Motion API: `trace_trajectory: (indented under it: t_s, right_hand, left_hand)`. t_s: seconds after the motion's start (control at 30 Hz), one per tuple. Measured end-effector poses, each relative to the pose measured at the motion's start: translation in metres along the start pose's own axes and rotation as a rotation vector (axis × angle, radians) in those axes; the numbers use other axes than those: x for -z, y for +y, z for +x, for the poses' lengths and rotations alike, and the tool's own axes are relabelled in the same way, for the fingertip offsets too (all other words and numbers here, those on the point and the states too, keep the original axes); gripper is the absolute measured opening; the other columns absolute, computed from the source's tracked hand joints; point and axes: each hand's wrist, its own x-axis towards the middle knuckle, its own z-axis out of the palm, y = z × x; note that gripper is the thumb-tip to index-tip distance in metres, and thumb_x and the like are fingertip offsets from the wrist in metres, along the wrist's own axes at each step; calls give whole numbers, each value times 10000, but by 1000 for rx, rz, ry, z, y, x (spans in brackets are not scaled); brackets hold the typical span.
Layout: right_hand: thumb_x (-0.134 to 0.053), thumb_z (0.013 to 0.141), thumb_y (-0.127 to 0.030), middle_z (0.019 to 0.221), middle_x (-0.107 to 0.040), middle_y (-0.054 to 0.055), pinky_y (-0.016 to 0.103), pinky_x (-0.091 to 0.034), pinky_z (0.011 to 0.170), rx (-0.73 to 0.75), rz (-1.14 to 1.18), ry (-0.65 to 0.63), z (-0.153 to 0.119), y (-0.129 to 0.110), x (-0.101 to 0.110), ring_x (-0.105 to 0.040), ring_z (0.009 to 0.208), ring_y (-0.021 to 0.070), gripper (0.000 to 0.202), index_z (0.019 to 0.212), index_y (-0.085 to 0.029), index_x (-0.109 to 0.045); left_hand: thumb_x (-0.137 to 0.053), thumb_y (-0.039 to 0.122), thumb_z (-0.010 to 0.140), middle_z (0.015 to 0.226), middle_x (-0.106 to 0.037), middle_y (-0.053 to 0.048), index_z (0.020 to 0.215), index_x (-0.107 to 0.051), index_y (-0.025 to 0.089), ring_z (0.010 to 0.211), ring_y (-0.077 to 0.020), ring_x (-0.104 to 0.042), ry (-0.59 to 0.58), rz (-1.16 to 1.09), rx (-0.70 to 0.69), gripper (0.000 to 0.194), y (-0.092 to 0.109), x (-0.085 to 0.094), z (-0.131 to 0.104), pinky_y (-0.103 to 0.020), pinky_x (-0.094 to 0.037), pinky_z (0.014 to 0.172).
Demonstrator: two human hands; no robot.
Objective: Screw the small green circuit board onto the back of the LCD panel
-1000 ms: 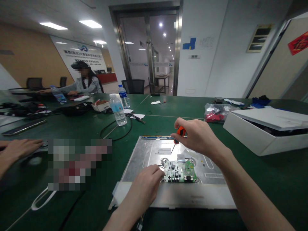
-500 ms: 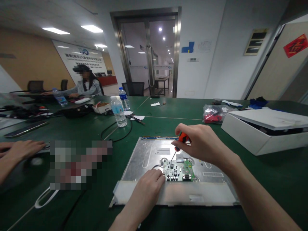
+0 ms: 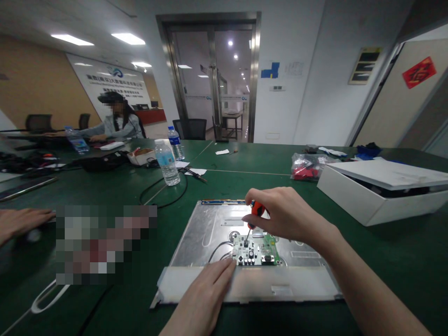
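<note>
My right hand (image 3: 285, 212) grips the red and black handle of a screwdriver (image 3: 258, 209). Its thin shaft slants down, and the tip meets or hovers just over the upper left part of a green circuit board (image 3: 257, 250); contact is hard to judge. The board sits on the silver metal back of a flat display panel (image 3: 196, 233). Stretched out and lying flat, my left hand (image 3: 212, 284) rests on the panel's pale near strip, with fingertips at the board's lower left corner. Thin dark cables (image 3: 216, 247) curve from the board's left side.
A white box (image 3: 371, 200) with its lid ajar stands right, beside a plastic bag with red contents (image 3: 306, 168). Water bottles (image 3: 167, 163) and a black cable (image 3: 187, 191) lie beyond the panel. Another person's hand (image 3: 24, 224) is at far left; someone in a headset (image 3: 121, 119) sits behind.
My right hand has lowered with the screwdriver, whose shaft now stands steeper over the board. My left hand has slid slightly nearer and flattened, uncovering more cable. The view has shifted a little.
</note>
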Motion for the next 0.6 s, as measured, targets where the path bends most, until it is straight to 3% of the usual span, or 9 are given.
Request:
trace_trajectory:
  t_s: [0.2, 0.6]
  right_hand:
    - [-599, 865, -368, 774, -667, -16, 245, -268, 536, 2, 11, -27, 4, -4, -1, -553, 627, 114, 184, 929, -201, -557]
    - [-611, 857, -365, 761, -662, -11, 248, -269, 549, 6, 4, -48, 12, -1, -5, -547, 624, 113, 185, 912, -195, -561]
  left_hand:
    - [-449, 156, 891, 1292, -575, -98, 1375, -436, 253, 1135, -241, -580, 28, -27, 33, 493, 6, -1, -1, -385, -523, 941]
    - [-433, 163, 899, 1332, -541, -94, 1408, -382, 259, 1164, -242, -562, 49, -30, 36, 521, 5, -6, -4, -396, -518, 947]
